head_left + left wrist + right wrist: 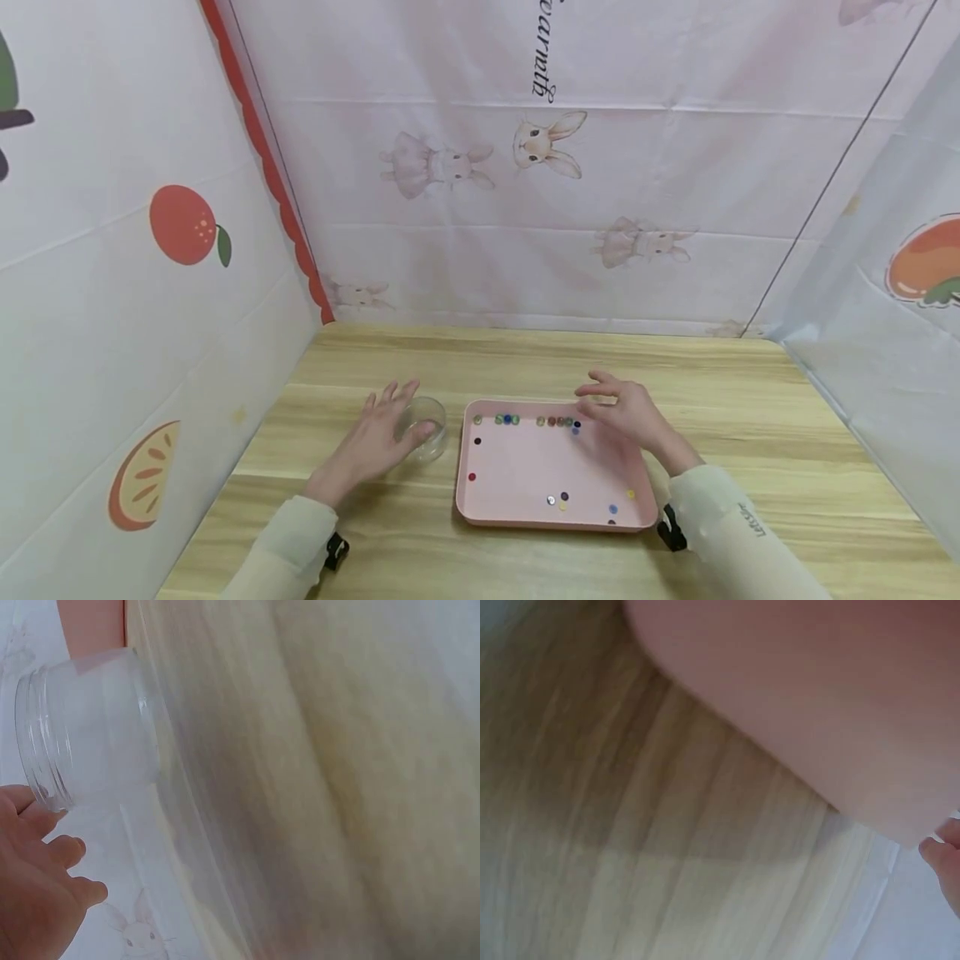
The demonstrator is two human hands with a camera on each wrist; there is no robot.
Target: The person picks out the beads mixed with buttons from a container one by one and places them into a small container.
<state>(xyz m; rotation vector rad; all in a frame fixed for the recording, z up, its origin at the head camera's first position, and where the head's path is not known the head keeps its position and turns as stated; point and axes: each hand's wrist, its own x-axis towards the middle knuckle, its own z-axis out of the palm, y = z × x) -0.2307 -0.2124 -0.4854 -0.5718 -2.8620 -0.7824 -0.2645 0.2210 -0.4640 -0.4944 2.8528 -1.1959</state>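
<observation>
My left hand (369, 443), fingers spread, is at the left side of a clear, lidless jar (430, 452), its thumb overlapping the jar in the head view. The left wrist view shows fingertips right by the threaded rim of this jar (101, 735), which stands upright. Over the back right corner of a shallow pink tray (517, 462) hovers my right hand (626, 410), its fingers loosely bent with nothing seen between them. Small round coloured pieces (552, 422) line the tray's back wall. Others, including a white button-like piece (551, 500), lie scattered nearer the front and sides.
Tray and jar stand side by side on a light wooden table (405, 533), the jar to the left. Printed cloth walls (480, 275) enclose the table at the back, left and right. Dark straps (672, 529) sit at both wrists.
</observation>
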